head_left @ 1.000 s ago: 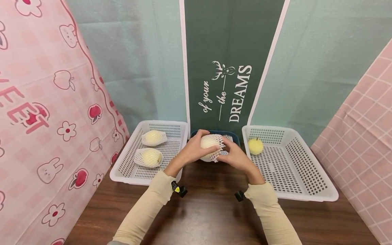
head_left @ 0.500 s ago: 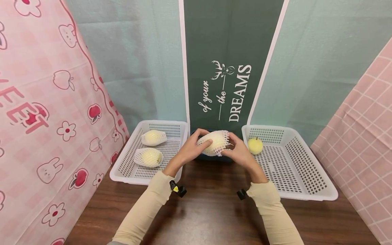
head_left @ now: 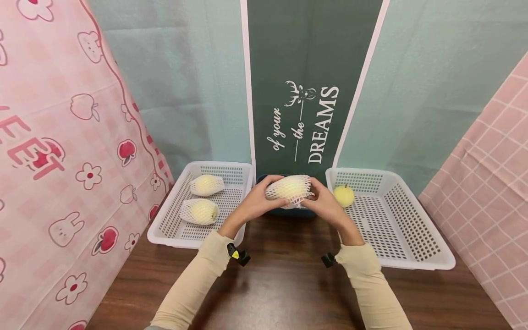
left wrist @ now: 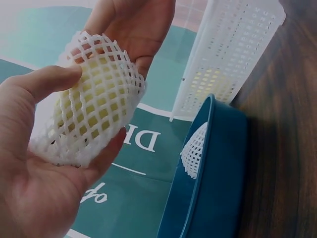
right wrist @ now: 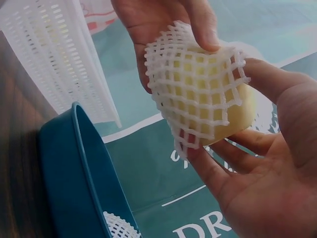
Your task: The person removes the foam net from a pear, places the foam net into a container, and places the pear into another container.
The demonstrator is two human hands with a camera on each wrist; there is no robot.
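A pale yellow pear (right wrist: 240, 111) sits inside a white foam net sleeve (head_left: 290, 187), held above the blue tub (left wrist: 223, 163). My left hand (head_left: 259, 198) grips the wrapped pear, its thumb pressing on the net in the left wrist view. My right hand (head_left: 326, 205) pinches the net's open edge between thumb and fingers. In the right wrist view part of the pear shows bare at that end. Another foam net (left wrist: 194, 151) lies in the tub. Two netted pears (head_left: 207, 185) rest in the left white basket (head_left: 194, 240), and one bare pear (head_left: 343, 196) is in the right white basket (head_left: 412, 264).
The baskets flank the tub on a dark wooden table (head_left: 284, 284). Behind them hangs a green cloth with lettering (head_left: 317, 123). Pink patterned cloths close off the left (head_left: 62, 183) and right (head_left: 486, 183) sides.
The wrapped pear has been raised slightly and tipped to lie more lengthwise between the hands. My right hand has shifted right, drawing the net's edge over that end. The basket contents stay put.
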